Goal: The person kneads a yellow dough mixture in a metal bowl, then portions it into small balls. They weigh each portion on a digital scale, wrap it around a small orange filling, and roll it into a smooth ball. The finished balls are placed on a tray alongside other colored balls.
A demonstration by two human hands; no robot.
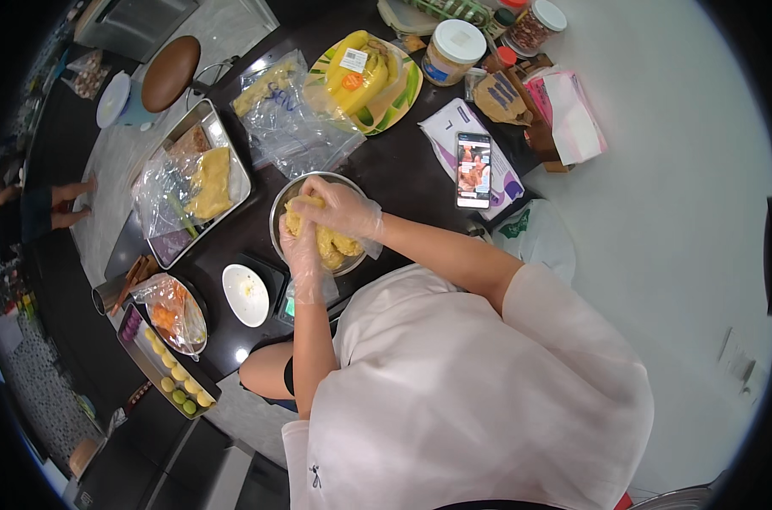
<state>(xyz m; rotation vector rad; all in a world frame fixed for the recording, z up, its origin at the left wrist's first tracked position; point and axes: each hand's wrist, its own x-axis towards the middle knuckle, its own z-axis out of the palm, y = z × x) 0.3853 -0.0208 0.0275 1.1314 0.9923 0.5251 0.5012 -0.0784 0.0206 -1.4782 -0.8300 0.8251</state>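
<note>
Both of my hands wear clear plastic gloves and meet over a round metal bowl [274, 223]. Between them is a lump of yellow dough-like mash [294, 220]. My left hand [301, 255] grips it from the lower left. My right hand [342, 209] closes over it from the upper right, with the fingers bent; the fingertips are partly hidden. More yellow mash [330, 248] lies in the bowl beneath. Left of the bowl, a white bowl [246, 295] with small yellow bits inside stands beside a dark kitchen scale [275, 280], partly covered by my left hand.
A metal tray [244, 175] holds bagged food. A long tray [163, 390] carries yellow, green and purple balls. Behind my hands lie plastic bags [284, 121] and bananas [360, 76] on a plate. A phone [473, 171] rests on a white package. Another person's legs [70, 204] show far left.
</note>
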